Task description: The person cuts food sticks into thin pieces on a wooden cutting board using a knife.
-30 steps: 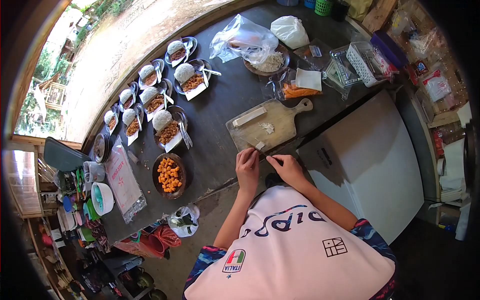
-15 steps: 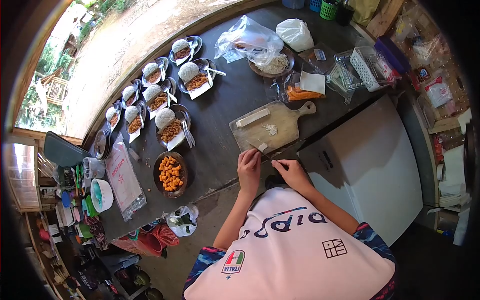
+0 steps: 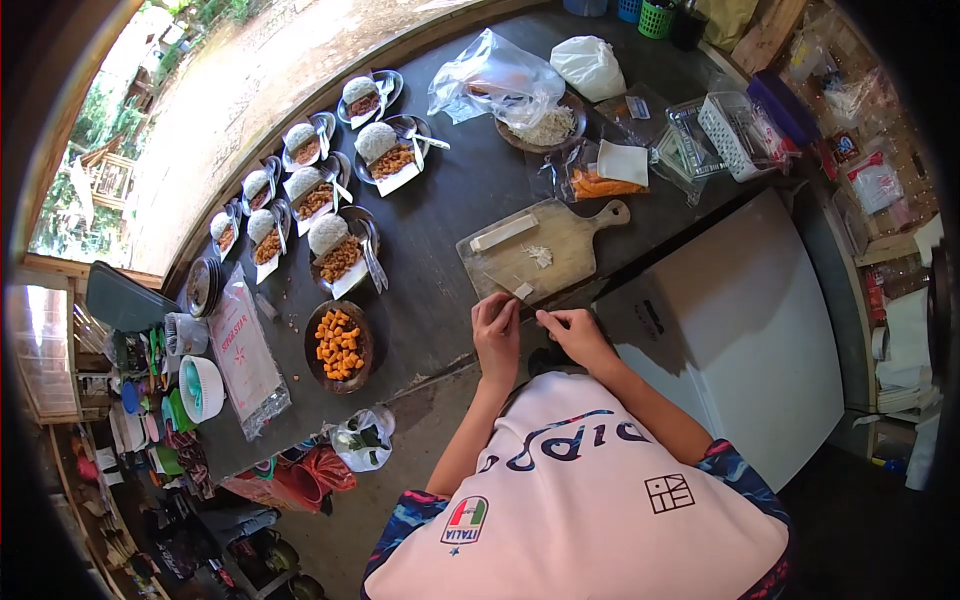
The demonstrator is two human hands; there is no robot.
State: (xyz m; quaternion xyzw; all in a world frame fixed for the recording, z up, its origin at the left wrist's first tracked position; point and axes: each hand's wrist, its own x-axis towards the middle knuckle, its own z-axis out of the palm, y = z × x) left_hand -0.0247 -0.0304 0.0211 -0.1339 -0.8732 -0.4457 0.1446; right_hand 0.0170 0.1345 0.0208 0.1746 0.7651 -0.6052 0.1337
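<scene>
My left hand (image 3: 496, 338) is closed, fingertips pinched together at the near edge of the wooden cutting board (image 3: 570, 262). Whatever it pinches is too small to make out. Beside it, my right hand (image 3: 572, 336) is curled with thumb and forefinger together; a thin line runs from the board towards them, its kind unclear. Just past my left fingertips lies a small white piece (image 3: 523, 290). Farther up the board rest a long pale block (image 3: 503, 233) and a little heap of fine white shreds (image 3: 540, 257).
Several plates of rice and a brown dish (image 3: 340, 258) line the table's far left. A bowl of orange cubes (image 3: 341, 345) is nearer. Behind the board are a plate of white shreds (image 3: 550, 128) and an orange food pack (image 3: 605, 183). A white lid (image 3: 740, 320) lies right.
Both hands have shifted only slightly, the right one a little left. The view has moved a touch; the board and the food on it look the same.
</scene>
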